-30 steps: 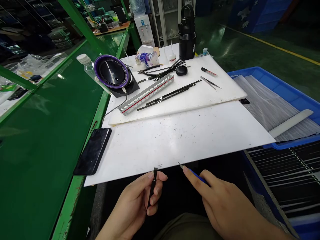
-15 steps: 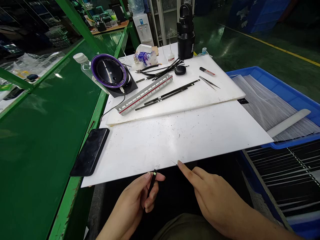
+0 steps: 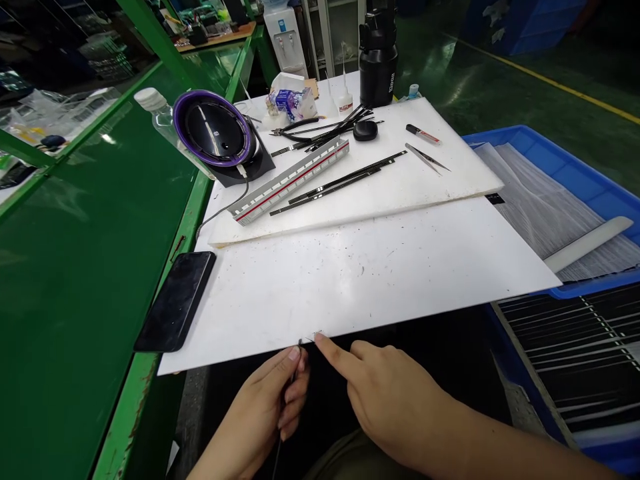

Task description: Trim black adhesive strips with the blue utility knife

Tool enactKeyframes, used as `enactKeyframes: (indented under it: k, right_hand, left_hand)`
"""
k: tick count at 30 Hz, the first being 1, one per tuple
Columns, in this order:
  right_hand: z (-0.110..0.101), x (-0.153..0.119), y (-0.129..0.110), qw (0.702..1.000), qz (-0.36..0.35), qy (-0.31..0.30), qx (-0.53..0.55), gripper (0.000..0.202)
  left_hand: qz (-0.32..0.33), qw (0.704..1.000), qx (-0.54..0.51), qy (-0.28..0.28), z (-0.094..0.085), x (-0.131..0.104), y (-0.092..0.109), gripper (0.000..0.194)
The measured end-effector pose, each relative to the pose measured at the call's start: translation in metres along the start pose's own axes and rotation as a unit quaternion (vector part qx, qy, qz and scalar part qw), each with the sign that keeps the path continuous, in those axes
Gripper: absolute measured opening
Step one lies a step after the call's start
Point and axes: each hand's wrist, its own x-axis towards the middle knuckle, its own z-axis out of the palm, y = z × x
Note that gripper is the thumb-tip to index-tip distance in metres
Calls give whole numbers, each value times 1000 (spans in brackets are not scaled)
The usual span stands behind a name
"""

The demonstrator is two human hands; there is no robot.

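My left hand (image 3: pixel 273 390) is closed around a narrow black strip (image 3: pixel 300 343), seen nearly edge-on, its top end just above the thumb. My right hand (image 3: pixel 387 390) has its index finger stretched along a thin pointed tool (image 3: pixel 309 339); only the fine tip shows, and the palm hides the rest. That tip is close to the strip's upper end; whether they touch, I cannot tell. Both hands are at the front edge of the white board (image 3: pixel 430 260). Further back, several black strips (image 3: pixel 345 179) lie beside a grey scale ruler (image 3: pixel 295 179).
On the left are a phone (image 3: pixel 176 301) and a purple-rimmed fan (image 3: pixel 214 130). The foam sheet (image 3: pixel 425 180) carries tweezers (image 3: pixel 427 159), a small red-labelled tool (image 3: pixel 423 135), pliers (image 3: pixel 293 128) and a black case (image 3: pixel 365 130). Behind stands a black bottle (image 3: pixel 378 63); a blue crate (image 3: pixel 595 177) is at right.
My right hand has moved left, bringing the tool's tip close to the strip. My left hand has turned the strip edge-on, and its index finger has curled in. The view has shifted slightly.
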Motion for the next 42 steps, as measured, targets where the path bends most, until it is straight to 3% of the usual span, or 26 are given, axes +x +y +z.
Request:
enactKeyframes:
  k: [19,28,30,32,36,39,42]
  right_hand:
    - [-1,8,-3,1000,-5,-5,-30,72]
    - [3,5,-2,1000,-8,-10,-15,73]
    - [-4,0,3,999,-12,14,36,71]
    - [-13,-3,13,994,-19,87,65,71]
    - [-32,5,45,963,-49,264,-37,74]
    - [-38,22,65,951,-66,262,-147,70]
    - [-40,37,73,952,-100,234,-171,58]
  left_hand:
    - [-27,999,34,-14,-11,6,-2,42]
    - [-43,998,-16,-43,-11,1,2,37]
    - [-40,997,-33,-55,-8,-4,2,35]
    - [-7,998,-35,-50,-2,-11,4,30]
    - [68,997,-29,-15,17,-20,13,32]
    - [62,997,-36,-34,30,-23,22,36]
    - [56,996,-45,-53,38,-24,27,34]
